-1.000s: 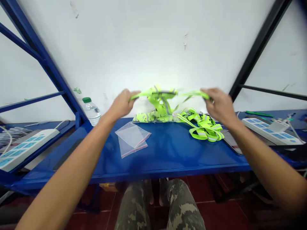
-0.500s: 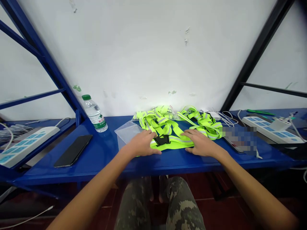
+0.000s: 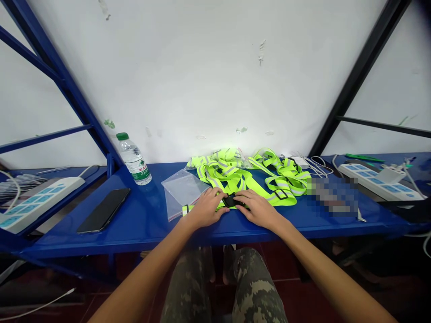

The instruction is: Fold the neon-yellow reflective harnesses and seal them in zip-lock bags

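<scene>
Two bare hands meet over a blue bench: the left hand and the right hand each keep a closed grip on a black buckle between them, part of a neon-yellow reflective strap. More neon webbing is heaped just beyond the grip. Clear plastic bags lie beside the left grip; farther left are a water bottle and a dark phone.
</scene>
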Available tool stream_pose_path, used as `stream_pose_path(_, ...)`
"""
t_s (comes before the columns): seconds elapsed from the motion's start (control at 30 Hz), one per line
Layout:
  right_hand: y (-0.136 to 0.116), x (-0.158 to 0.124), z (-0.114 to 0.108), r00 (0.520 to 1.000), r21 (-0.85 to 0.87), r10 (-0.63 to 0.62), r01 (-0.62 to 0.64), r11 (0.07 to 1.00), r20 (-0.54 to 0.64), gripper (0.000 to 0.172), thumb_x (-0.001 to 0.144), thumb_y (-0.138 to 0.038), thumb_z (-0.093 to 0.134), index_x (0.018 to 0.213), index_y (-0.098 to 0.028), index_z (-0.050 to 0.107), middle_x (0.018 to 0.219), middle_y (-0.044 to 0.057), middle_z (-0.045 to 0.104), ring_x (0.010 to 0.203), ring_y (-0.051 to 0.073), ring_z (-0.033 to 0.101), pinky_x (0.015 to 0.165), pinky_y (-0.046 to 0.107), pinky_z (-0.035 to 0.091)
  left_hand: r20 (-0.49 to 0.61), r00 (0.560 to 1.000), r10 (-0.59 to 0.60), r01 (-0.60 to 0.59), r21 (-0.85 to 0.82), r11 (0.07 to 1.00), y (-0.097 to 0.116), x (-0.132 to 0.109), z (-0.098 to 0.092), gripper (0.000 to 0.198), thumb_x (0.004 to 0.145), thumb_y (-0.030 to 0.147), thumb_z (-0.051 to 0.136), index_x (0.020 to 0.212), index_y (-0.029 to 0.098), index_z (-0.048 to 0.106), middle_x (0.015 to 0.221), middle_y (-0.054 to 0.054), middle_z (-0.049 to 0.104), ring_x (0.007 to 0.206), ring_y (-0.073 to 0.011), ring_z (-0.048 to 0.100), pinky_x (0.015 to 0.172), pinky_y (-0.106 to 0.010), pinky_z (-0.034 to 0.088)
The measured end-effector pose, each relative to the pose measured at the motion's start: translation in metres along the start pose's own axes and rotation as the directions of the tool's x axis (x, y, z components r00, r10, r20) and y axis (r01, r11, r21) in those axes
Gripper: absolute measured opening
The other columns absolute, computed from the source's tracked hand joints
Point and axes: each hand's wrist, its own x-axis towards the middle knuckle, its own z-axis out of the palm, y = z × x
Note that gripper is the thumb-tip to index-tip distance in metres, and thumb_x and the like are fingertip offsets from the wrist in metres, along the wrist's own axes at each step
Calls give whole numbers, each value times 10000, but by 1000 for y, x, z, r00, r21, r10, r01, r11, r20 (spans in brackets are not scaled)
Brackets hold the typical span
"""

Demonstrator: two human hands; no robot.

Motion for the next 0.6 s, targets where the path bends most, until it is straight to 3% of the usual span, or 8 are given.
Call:
stream_pose_path(0.2,-2,-8,3,998,-3,4,-5,1000,-69,250,936,-255,514,1115,-190,675,1175,94,672,1079,247,611,957,431,501,-6,999,-47,47,47,998,17,2,0,339,875,273,524,1202,192,560,1190,-111,559,1119,-286,484,989,-488,393)
stream_pose_path(0.4,-7,-19,5,963,-14,121,-129,992,-242,221,942,-266,498,951,-182,701,1038,97,702,998,238,627,899,393,511,-65,997,-52,51,-25,998,17,1,8,380,872,256,524,1244,183,547,1233,-120,555,1170,-274,487,1019,-452,415)
stream_pose_path(0.6,5,-26,-5,990,-86,116,-123,989,-82,285,947,-274,485,1167,-189,645,1154,85,680,1022,254,600,919,422,479,-76,995,-71,66,-65,996,6,-4,7,433,901,344,541,1315,225,493,1365,-119,461,1219,-267,503,1049,-428,417)
